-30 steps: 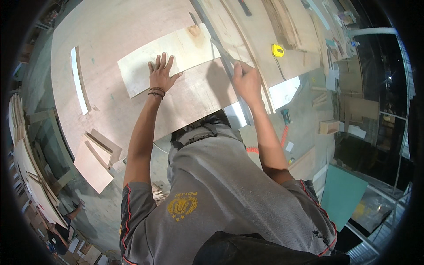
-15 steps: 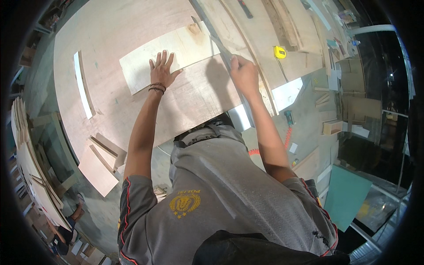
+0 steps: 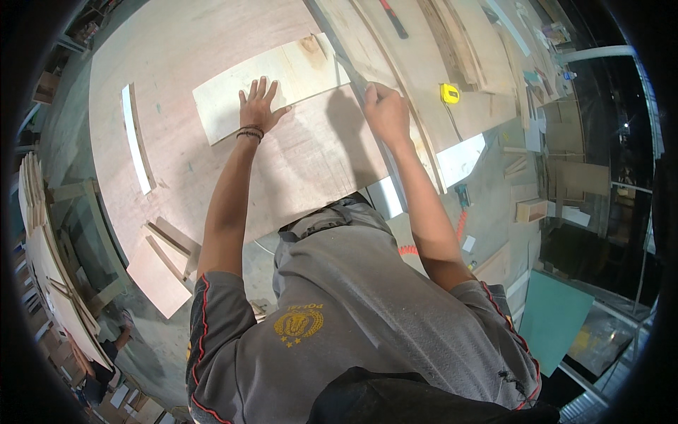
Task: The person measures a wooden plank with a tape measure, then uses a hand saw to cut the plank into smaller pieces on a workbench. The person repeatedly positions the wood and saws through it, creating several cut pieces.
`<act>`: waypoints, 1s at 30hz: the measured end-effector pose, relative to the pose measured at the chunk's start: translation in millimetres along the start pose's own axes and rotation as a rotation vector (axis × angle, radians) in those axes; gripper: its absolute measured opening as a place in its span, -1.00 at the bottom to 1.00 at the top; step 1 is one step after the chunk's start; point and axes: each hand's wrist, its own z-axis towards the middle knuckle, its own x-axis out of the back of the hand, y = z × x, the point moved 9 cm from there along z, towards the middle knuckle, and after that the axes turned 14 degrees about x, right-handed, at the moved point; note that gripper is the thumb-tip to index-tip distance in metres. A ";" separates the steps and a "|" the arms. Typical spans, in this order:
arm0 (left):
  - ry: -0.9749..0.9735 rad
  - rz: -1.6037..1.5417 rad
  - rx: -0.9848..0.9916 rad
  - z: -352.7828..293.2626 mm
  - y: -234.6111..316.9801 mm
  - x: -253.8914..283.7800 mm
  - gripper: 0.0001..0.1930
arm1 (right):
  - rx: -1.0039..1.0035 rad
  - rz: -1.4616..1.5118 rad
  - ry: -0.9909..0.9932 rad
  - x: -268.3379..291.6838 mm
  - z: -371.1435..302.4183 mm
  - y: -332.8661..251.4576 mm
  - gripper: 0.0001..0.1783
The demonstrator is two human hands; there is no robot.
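Observation:
A pale plywood board (image 3: 272, 88) lies across the large wooden panel (image 3: 304, 166). My left hand (image 3: 260, 107) presses flat on the board near its left part, fingers spread. At the board's right end my right hand (image 3: 387, 113) is closed round a thin, flat, grey blade-like tool (image 3: 349, 67). The tool slants from the fist toward the board's far right corner. Its handle is hidden in my fingers, and its exact kind cannot be made out.
A yellow tape measure (image 3: 449, 93) and long wooden strips (image 3: 452, 46) lie right of my right hand. A red-and-black handled tool (image 3: 394, 20) sits farther off. A white-edged strip (image 3: 134, 138) rests at left. A red coiled hose (image 3: 461, 222) hangs at the right.
My right hand has shifted slightly left and away from me with the grey tool. My left hand stays flat on the board. The whole view has shifted a little.

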 end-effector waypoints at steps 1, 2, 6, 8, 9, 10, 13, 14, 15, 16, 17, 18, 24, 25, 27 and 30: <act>-0.003 0.001 0.002 3.0 -2.2 -0.6 -0.08 | 0.004 -0.004 0.001 -1.5 2.5 -1.2 -0.60; -0.005 0.003 0.003 6.4 -3.9 -1.3 -0.08 | 0.008 -0.008 0.002 -3.0 5.2 -2.4 -0.60; -0.004 0.011 0.022 21.8 -9.1 -0.4 -0.07 | 0.001 -0.004 0.006 -9.1 18.1 -4.7 -0.60; -0.008 0.022 0.018 28.8 -10.8 -0.5 -0.07 | 0.008 -0.012 0.003 -11.3 25.6 -6.4 -0.60; -0.002 0.020 0.017 32.6 -12.4 0.5 -0.07 | 0.002 -0.011 0.000 -12.9 28.7 -6.6 -0.60; 0.002 0.016 0.020 35.1 -14.1 -0.1 -0.07 | -0.002 -0.013 -0.007 -13.1 31.4 -9.4 -0.60; 0.002 0.008 0.029 43.6 -18.7 -1.3 -0.07 | 0.016 -0.014 -0.001 -15.2 39.4 -13.6 -0.60; 0.000 0.005 0.031 46.4 -19.2 -0.9 -0.07 | 0.026 -0.014 0.006 -15.6 42.1 -14.3 -0.60; -0.009 0.004 0.034 49.0 -19.4 -1.1 -0.06 | 0.027 -0.017 0.009 -16.3 44.7 -14.3 -0.60; -0.017 0.004 0.036 51.6 -19.9 -1.1 -0.06 | 0.029 -0.019 0.011 -17.0 47.5 -15.1 -0.60; -0.025 0.004 0.039 53.8 -21.0 -0.9 -0.06 | 0.032 -0.021 0.014 -17.6 50.2 -15.9 -0.61; -0.039 0.010 0.047 55.5 -23.1 -1.4 -0.06 | 0.031 -0.032 0.005 -18.9 52.9 -16.4 -0.61; -0.073 0.006 0.070 66.9 -27.1 0.9 -0.04 | 0.017 -0.044 -0.019 -19.2 67.5 -20.0 -0.62; -0.075 0.015 0.077 68.5 -29.6 0.9 -0.04 | 0.028 -0.048 -0.024 -20.6 69.4 -22.9 -0.62; -0.082 0.025 0.096 70.4 -33.7 0.1 -0.05 | 0.051 -0.046 -0.022 -24.6 72.9 -24.9 -0.62; -0.087 0.030 0.118 74.9 -37.1 1.9 -0.05 | 0.058 -0.039 -0.016 -31.4 82.8 -22.4 -0.62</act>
